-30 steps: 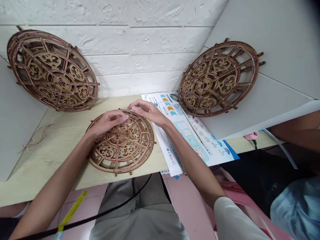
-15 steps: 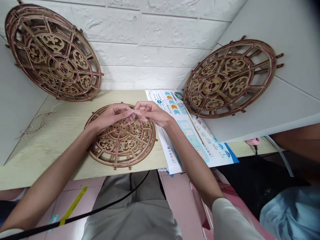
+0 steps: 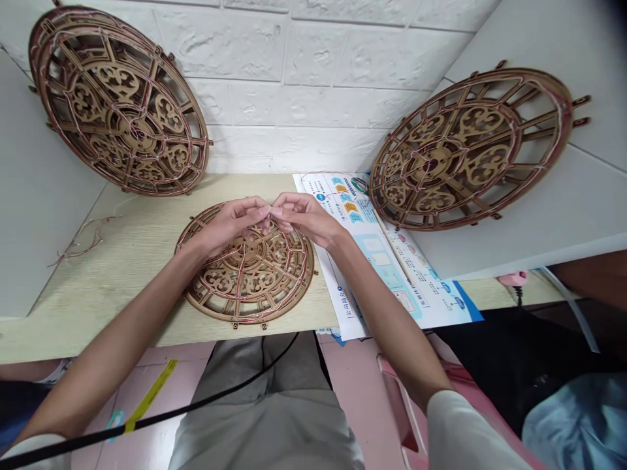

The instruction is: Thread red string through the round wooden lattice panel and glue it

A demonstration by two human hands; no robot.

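A round wooden fretwork disc (image 3: 249,277), laced with thin red wire, lies flat on the pale wooden tabletop (image 3: 122,274) in front of me. My left hand (image 3: 228,225) and my right hand (image 3: 306,219) hover over its far edge. Their fingertips meet in a pinch above the disc. Both hands are closed, probably on a strand of the wire, which is too fine to make out.
Two similar discs lean upright: one at the back left (image 3: 120,104) against the white brick wall, one at the right (image 3: 470,150) against a white panel. A printed instruction sheet (image 3: 386,261) lies right of the flat disc. Loose wire (image 3: 81,241) lies at the left. Another person's arm (image 3: 595,277) shows at the far right.
My hands rose from the disc's surface and came together, fingertips pinched. The view shifted slightly, so the discs sit a little further right.
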